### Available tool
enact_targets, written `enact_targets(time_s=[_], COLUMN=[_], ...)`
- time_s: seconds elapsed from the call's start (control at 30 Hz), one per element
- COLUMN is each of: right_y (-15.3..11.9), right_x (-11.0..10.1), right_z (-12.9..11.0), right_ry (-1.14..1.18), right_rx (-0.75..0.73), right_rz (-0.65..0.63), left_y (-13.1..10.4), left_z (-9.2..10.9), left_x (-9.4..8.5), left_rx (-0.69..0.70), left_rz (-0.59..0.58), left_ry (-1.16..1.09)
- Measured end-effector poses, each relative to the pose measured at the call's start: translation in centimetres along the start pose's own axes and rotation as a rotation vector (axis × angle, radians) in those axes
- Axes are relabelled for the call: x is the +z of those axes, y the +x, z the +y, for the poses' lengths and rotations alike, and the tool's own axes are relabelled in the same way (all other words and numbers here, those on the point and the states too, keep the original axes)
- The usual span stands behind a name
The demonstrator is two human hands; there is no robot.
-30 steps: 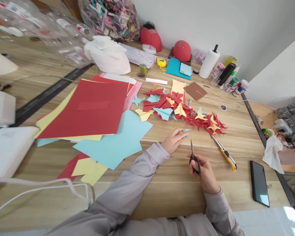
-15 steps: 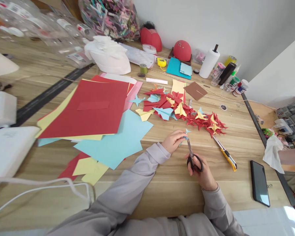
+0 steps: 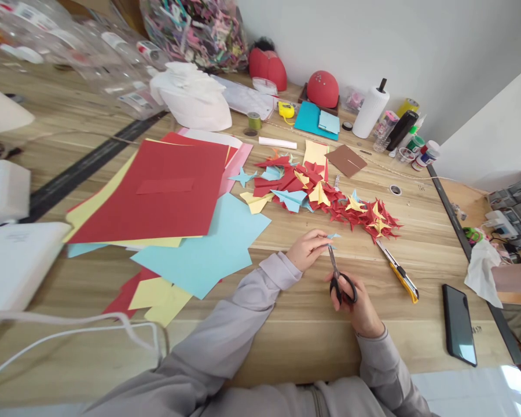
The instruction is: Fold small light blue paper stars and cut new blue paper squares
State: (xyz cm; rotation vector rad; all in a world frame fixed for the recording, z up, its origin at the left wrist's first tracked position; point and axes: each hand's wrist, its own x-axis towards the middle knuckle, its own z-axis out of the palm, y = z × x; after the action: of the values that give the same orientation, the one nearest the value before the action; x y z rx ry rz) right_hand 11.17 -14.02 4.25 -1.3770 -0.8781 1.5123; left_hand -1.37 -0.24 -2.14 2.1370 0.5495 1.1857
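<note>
Between the fingertips of my left hand point(image 3: 306, 250) is a small folded piece of blue paper point(image 3: 334, 236), partly hidden by the fingers. My right hand point(image 3: 363, 307) grips a pair of scissors point(image 3: 335, 272) by the black handles, its blades pointing up at the blue paper. Beyond both hands lies a long heap of folded paper shapes point(image 3: 319, 194), mostly red with some yellow and blue. A yellow utility knife point(image 3: 400, 275) rests to the right of my right hand.
Stacked coloured sheets, with red paper point(image 3: 169, 202) on top and blue paper point(image 3: 200, 255) below, lie left. A phone point(image 3: 459, 324) lies at right. Behind stand a white bottle point(image 3: 371, 110), a yellow tape measure point(image 3: 285, 109) and red domed objects point(image 3: 322, 88).
The blue paper in my left hand has turned, and its outer tip now points right. The scissor blades have shifted slightly left. Otherwise the table looks the same.
</note>
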Motion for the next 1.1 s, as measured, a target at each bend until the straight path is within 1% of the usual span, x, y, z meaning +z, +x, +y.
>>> enact_targets(time_s=[0.57,0.77,0.9,1.03,1.1], right_y=[0.03,0.00,0.03,-0.02,-0.09], right_x=[-0.21,-0.32,-0.35,-0.32,-0.32], right_z=[-0.04,0.07,0.17,0.22,0.16], right_ry=[-0.025,-0.025,-0.025,-0.020,-0.009], right_rx=[-0.008,-0.002,0.007,0.027,0.032], right_rz=[0.011,0.012,0.015,0.030,0.029], left_y=[-0.17,-0.18,-0.18,-0.19,-0.20], left_z=[-0.41,-0.23,-0.24,-0.26,-0.19], left_x=[0.29,0.30,0.26,0.04,-0.08], left_rx=[0.024,0.043,0.082,0.155,0.168], left_rz=[0.009,0.013,-0.006,-0.015,-0.013], left_ry=[-0.014,-0.028,0.027,0.151,0.197])
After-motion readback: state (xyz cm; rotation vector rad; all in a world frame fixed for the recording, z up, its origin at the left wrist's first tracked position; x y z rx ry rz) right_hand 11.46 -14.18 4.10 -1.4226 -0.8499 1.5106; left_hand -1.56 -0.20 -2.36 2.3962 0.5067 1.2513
